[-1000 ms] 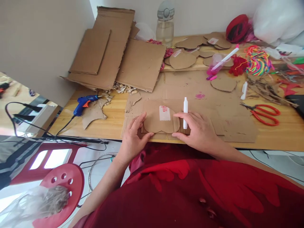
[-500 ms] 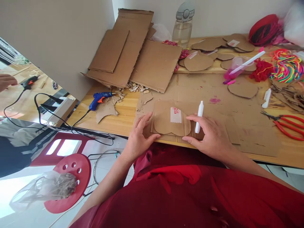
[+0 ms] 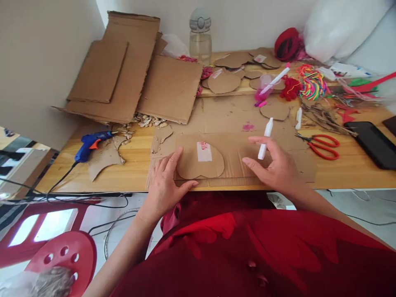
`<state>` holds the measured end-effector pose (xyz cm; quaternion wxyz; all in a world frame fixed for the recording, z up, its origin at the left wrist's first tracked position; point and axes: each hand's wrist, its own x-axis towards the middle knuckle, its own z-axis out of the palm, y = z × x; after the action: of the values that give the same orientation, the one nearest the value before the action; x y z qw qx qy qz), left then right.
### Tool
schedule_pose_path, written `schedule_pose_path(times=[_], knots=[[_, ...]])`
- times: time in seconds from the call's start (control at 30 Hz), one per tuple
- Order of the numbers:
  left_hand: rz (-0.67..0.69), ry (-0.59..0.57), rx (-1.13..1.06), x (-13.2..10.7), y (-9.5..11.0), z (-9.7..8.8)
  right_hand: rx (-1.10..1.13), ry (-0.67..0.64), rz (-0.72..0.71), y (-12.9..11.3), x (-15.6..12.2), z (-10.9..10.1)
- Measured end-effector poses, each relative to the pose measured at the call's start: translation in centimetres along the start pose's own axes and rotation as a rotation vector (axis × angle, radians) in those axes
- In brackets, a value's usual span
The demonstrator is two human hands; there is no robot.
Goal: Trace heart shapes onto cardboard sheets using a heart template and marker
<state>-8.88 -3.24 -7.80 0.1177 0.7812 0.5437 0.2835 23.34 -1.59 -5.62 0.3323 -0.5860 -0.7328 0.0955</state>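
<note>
A rounded cardboard cutout (image 3: 201,168) with a notched near edge and a red-printed label lies near the table's front edge, on a larger cardboard sheet (image 3: 238,159). My left hand (image 3: 165,179) rests at its left side, thumb and fingers spread, fingertips against the cardboard. To the right, apart from the cutout, my right hand (image 3: 275,167) hovers over the sheet with thumb and index finger parted. A white marker (image 3: 268,128) is tucked between that hand's fingers, tilted upward; exactly which fingers grip it is partly hidden.
A blue glue gun (image 3: 89,146) with its cable lies left, beside a cardboard scrap (image 3: 107,159). Cardboard sheets (image 3: 120,74) lean behind. Red-handled pliers (image 3: 323,146) and a black phone (image 3: 374,144) sit right. A water bottle (image 3: 200,41), more cutouts (image 3: 224,81) and colourful yarn (image 3: 312,82) stand at the back.
My right hand, with the marker, has moved right, away from the cutout. My left hand stays at the cutout's left side. The head view has turned to the right.
</note>
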Motion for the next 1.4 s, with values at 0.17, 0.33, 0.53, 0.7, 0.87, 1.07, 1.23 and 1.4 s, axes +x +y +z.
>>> schedule_pose_path(times=[0.17,0.33,0.53,0.7,0.87,1.07,1.23,1.4], knots=[[-0.004,-0.085,0.054,1.4,0.7,0.3,-0.021,0.08,0.081,2.5,-0.7,-2.0],[-0.015,-0.151,0.059,2.6,0.7,0.7,-0.012,0.13,0.119,4.2,-1.2,-2.8],[0.035,-0.142,0.101,3.1,0.1,1.0,0.019,0.116,0.153,5.3,-1.8,-3.5],[0.013,-0.178,0.124,3.6,1.1,0.9,0.04,0.082,0.148,6.1,-2.4,-3.0],[0.01,-0.235,0.138,4.7,4.2,1.7,0.071,0.113,0.097,6.6,-2.6,-2.5],[0.072,-0.253,0.125,6.8,8.1,4.4,0.09,0.131,0.076,6.6,-2.9,-2.6],[0.077,-0.283,0.12,8.6,10.3,6.3,0.134,0.131,0.041,6.6,-2.9,-2.7],[0.093,-0.278,0.102,9.1,11.0,7.5,0.188,0.129,0.05,6.7,-2.9,-2.7]])
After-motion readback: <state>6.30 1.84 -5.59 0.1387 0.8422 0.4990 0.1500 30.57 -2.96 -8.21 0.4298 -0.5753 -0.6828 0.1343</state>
